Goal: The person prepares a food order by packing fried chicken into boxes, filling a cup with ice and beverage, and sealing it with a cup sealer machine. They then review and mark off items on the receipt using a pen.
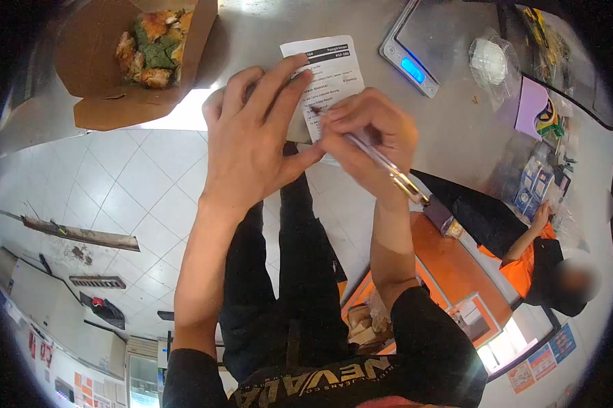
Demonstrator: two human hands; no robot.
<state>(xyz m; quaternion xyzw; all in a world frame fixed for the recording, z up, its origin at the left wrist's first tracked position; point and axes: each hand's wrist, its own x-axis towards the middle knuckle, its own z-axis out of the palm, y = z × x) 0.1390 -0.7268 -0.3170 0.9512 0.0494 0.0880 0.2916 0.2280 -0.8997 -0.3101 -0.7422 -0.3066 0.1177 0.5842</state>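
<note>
A printed paper receipt lies on the metal counter near its edge. My left hand rests with spread fingers over the left side of the receipt, its fingertips pressing the paper. Gripped between the fingers of my right hand is a slim clear pen with gold-coloured parts. The pen's tip touches the printed lines, or is just above them; I cannot tell which. Both hands partly cover the lower text.
An open brown cardboard box with food stands on the counter at upper left. A digital scale with a lit display, a clear plastic container and purple paper are to the right. Another person is at far right.
</note>
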